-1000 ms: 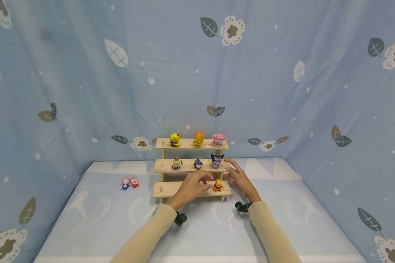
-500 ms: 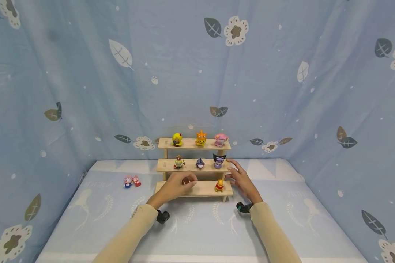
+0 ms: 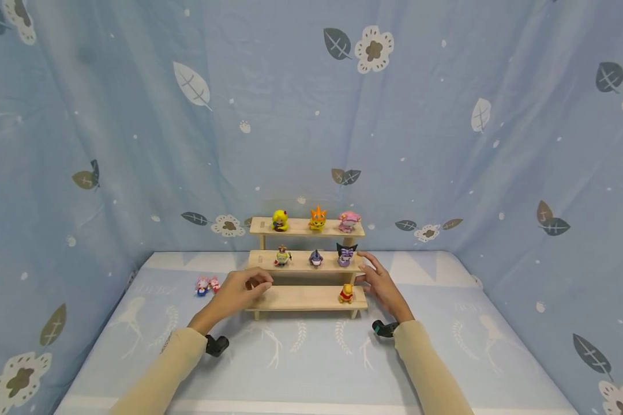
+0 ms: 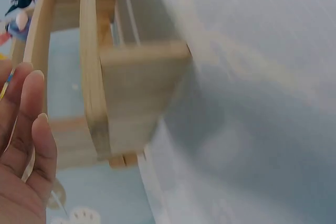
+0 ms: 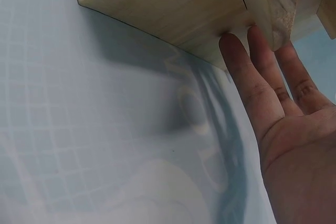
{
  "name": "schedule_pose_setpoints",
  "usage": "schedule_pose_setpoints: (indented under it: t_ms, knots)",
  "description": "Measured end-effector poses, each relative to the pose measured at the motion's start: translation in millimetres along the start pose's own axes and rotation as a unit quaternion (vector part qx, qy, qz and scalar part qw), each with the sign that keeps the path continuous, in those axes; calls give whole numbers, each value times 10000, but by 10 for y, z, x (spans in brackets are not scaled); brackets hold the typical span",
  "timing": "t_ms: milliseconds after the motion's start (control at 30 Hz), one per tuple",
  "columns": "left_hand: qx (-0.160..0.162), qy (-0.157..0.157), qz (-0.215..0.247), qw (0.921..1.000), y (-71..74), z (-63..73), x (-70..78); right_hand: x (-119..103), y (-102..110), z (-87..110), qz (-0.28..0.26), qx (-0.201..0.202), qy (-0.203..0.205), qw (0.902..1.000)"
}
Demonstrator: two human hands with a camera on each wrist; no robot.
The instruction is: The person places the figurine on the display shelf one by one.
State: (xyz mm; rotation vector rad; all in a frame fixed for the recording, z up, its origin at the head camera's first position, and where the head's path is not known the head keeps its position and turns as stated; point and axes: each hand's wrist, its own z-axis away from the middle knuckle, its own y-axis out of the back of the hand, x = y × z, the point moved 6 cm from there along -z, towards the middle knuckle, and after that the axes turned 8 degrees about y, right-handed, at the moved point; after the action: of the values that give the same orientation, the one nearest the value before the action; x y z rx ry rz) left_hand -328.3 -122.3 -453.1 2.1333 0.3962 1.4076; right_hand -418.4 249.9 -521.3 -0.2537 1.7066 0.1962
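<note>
A three-tier wooden shelf (image 3: pixel 296 298) stands on the table. My right hand (image 3: pixel 386 288) rests against its right side, fingertips (image 5: pixel 236 51) touching the wood with fingers mostly straight. My left hand (image 3: pixel 239 294), fingers loosely bent and holding nothing, is at the left end of the lowest tier. A Winnie the Pooh figurine (image 3: pixel 346 293) sits at the right of that tier. On the middle tier are a crowned figurine (image 3: pixel 282 256), a dark blue figurine (image 3: pixel 315 257) and a purple figurine with black ears (image 3: pixel 345 255). Two small pink-topped figurines lie left, including one in blue (image 3: pixel 202 286), beside my left hand.
Along the top tier sit a yellow-haired figurine (image 3: pixel 280 221), an orange spiky figurine (image 3: pixel 318 218) and a pink figurine (image 3: pixel 349 221). A patterned pale blue cloth covers the table (image 3: pixel 311 369). Blue curtains (image 3: pixel 270 115) surround it at the back and sides.
My left hand has moved left along the lowest tier, away from the Winnie the Pooh figurine, toward the two loose figurines. The right hand has stayed at the shelf's right side.
</note>
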Motion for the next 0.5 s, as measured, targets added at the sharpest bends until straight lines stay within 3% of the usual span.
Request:
schedule_pose_setpoints:
  t_ms: [200, 500]
  knots:
    - [230, 110, -180, 9995, 239, 101, -164, -21, -11, 12, 0, -33, 31, 10000]
    - [327, 775, -555, 9949, 513, 205, -494, -35, -32, 28, -109, 20, 51, 9999]
